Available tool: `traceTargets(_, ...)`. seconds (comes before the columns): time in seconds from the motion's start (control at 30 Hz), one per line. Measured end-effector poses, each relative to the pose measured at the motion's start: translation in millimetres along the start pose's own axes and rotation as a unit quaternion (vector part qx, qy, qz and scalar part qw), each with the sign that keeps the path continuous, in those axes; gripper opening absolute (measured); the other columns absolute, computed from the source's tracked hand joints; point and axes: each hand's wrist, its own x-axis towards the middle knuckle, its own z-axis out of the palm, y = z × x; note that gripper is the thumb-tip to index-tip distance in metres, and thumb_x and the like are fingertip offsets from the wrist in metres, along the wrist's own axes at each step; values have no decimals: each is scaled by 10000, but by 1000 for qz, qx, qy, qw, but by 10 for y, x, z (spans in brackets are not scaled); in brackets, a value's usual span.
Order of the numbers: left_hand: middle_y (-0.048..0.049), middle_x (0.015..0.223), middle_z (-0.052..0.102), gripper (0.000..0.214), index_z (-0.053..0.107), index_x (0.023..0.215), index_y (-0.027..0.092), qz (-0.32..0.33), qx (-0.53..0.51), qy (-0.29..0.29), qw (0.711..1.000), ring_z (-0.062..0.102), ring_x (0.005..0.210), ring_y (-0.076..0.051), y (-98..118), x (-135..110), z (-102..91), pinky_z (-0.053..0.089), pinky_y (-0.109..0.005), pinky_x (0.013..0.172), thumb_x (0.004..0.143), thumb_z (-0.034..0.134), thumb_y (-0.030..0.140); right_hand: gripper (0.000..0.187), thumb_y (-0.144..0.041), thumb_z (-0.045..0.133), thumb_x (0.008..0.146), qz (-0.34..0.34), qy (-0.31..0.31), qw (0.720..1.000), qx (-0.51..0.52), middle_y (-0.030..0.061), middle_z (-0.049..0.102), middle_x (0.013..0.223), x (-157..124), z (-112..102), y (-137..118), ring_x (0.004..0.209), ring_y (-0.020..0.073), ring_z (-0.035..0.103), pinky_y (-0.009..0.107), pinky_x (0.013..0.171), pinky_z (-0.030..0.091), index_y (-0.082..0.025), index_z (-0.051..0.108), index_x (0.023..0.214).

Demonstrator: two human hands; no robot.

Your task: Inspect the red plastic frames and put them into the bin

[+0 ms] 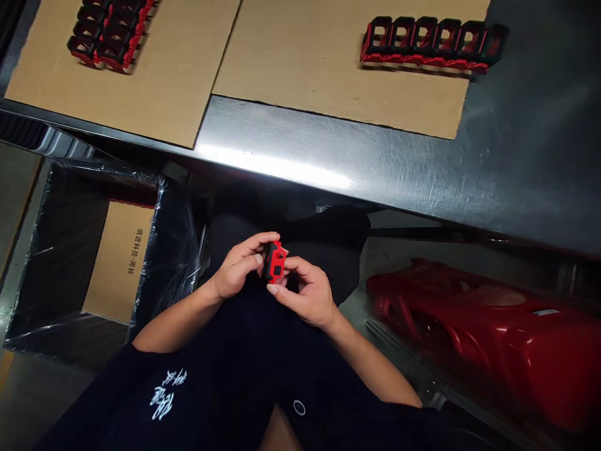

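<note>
The left hand (pixel 237 268) and right hand (pixel 310 293) are closed on 1 part (pixel 277 264), held between them; it is best steadied by its edges, with pressure applied evenly.

The surface (pixel 282 144) looks like bare metal, glossy enough to throw back a white glare, with fine scratches across its sheen. On its left and right lie a left sheet (pixel 159 81) and a right sheet (pixel 300 56) of matt brown cardboard. The cluster (pixel 114 37) and the row (pixel 422 61) upon them look like plastic, black and red; the small part (pixel 277 266) held before the surface has the same look, smooth on its red face. Below the surface's left end, wrinkled clear film (pixel 162 244) shines over a bin holding matt cardboard (pixel 117 263). Below its right end, a red shell (pixel 498 332) resembles smooth, glossy plastic. The dark shirt (pixel 235 382), nearest the viewer from the surface, is matt cloth.
</note>
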Motion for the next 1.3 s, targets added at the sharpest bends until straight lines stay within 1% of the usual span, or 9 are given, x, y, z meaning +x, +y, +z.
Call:
traceTargets(0.13, -133, 1220, 721, 621, 528, 1438, 231, 28, 85, -69, 994, 742, 979, -243, 127, -72, -58, 595, -354, 854, 845, 694, 316, 240, -132, 770, 779, -20, -1, 1000, -23, -15, 721, 769, 20, 3, 1, 619, 125, 635, 259, 623, 554, -224, 704, 991)
traceTargets(0.27, -109, 1113, 735, 722, 464, 1479, 214, 10, 197, -66, 978, 740, 919, -221, 179, -91, -17, 595, -309, 788, 813, 738, 259, 187, -142, 748, 785, -34, -11, 998, -49, -10, 718, 778, 31, -5, 9, 619, 123, 619, 256, 621, 548, -218, 701, 949)
traceTargets(0.4, -90, 1081, 734, 699, 461, 1471, 210, -12, 193, -62, 979, 740, 902, -201, 155, -87, 30, 590, -286, 778, 826, 730, 239, 168, -158, 760, 781, -29, -19, 998, -53, -17, 686, 746, 19, -33, 32, 613, 120, 600, 252, 621, 534, -214, 697, 926)
traceTargets(0.5, -81, 1051, 725, 678, 469, 1453, 204, -19, 190, -54, 980, 728, 868, -185, 143, -94, 41, 576, -270, 752, 830, 733, 250, 181, -184, 783, 792, -4, -41, 999, -29, -12, 686, 778, 0, -77, 52, 640, 123, 603, 257, 645, 532, -216, 700, 949)
traceTargets(0.63, -68, 1042, 692, 618, 514, 1394, 204, -1, 220, -44, 975, 683, 801, -156, 137, -111, 45, 539, -241, 674, 822, 735, 277, 188, -257, 753, 848, 45, -68, 995, 60, 5, 703, 815, -20, -142, 61, 678, 137, 626, 275, 674, 533, -221, 707, 1027)
traceTargets(0.87, -44, 912, 678, 396, 591, 1270, 187, 52, 294, -11, 954, 599, 662, -109, 135, -127, 99, 486, -213, 589, 898, 645, 310, 265, -428, 765, 852, 113, -33, 981, 152, 18, 708, 768, -8, -155, 49, 662, 151, 622, 288, 650, 516, -214, 766, 1008)
traceTargets(1.0, -33, 887, 689, 479, 562, 1321, 188, 81, 341, -16, 937, 569, 603, -93, 171, -135, 121, 478, -205, 559, 869, 666, 307, 338, -489, 771, 813, 161, -19, 964, 210, 16, 690, 664, 16, -141, 51, 567, 144, 597, 278, 564, 506, -185, 786, 960)
traceTargets(1.17, -46, 990, 735, 681, 460, 1441, 214, 111, 373, -33, 921, 629, 663, -108, 222, -129, 102, 529, -219, 622, 800, 690, 232, 414, -553, 728, 822, 201, -41, 946, 251, 16, 650, 556, 47, -147, -28, 458, 106, 524, 226, 451, 408, -147, 798, 861)
traceTargets(1.3, -31, 961, 730, 631, 499, 1412, 216, 94, 365, -32, 926, 576, 592, -80, 214, -147, 51, 492, -192, 559, 815, 700, 252, 377, -532, 796, 782, 204, -33, 956, 210, -1, 648, 557, 56, -136, -100, 470, 105, 522, 228, 457, 399, -161, 795, 851)
